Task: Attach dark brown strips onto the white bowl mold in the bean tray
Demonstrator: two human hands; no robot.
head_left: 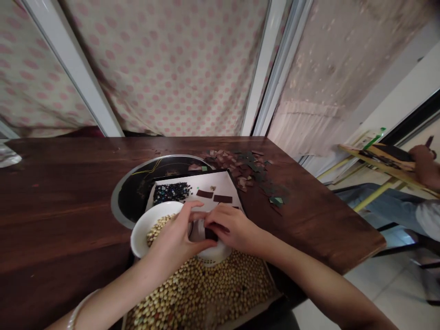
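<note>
My left hand (180,231) reaches over a white bowl (139,233) of pale round beads (157,229). Its thumb and fingers are spread in a C shape, with the fingertips close to my right hand (235,227). The right fingers are bent and closed around a small dark brown piece (211,234), partly hidden by them. My left thumb tip lies just below that piece; whether it touches is unclear. Under both hands sits a second white bowl (220,253), mostly covered. More beads (206,288) fill a tray nearest me.
A white-lined tray (206,181) holds dark beads (170,191) and brown strips (222,199). Behind it lie a round dark plate (130,201) and scattered brown and green scraps (247,165) on the wooden table (62,197). At right, another person's hand (424,158) rests by a yellow-legged table (388,167).
</note>
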